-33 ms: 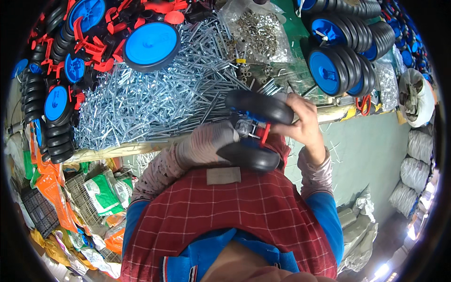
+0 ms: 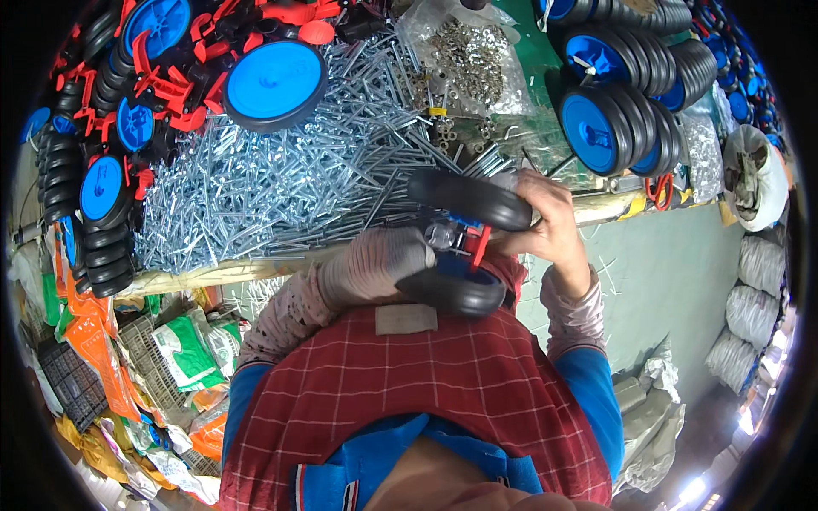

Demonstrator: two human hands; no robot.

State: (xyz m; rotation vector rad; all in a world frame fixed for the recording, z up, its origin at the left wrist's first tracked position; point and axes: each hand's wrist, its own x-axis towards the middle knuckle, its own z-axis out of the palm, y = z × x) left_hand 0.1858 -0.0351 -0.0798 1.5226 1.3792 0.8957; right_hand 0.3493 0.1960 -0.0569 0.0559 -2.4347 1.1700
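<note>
Twin-wheel assembly with red bracket (image 2: pixel 478 247), one; located between the two hands.
Left hand (image 2: pixel 383 257) curled against the near wheel (image 2: pixel 456 294), its fingers hidden, so its hold cannot be told; right hand (image 2: pixel 552 217) clasping the right end of the far wheel (image 2: pixel 469 198); metal rods (image 2: pixel 281 183), heaped on the surface (image 2: pixel 192 279), beyond and left of the hands; blue-faced wheel (image 2: pixel 274 81), lying atop the heap; clear bag (image 2: pixel 515 94) with small metal parts, straight beyond the hands; stacked wheels (image 2: pixel 590 132), beyond the right hand, rightward.

Lwr L: org bag (image 2: pixel 92 336), grn/wht bag (image 2: pixel 183 353) | R: wht sacks (image 2: pixel 751 314) | tbl edge (image 2: pixel 598 207): red scissors (image 2: pixel 659 191), prob.
</note>
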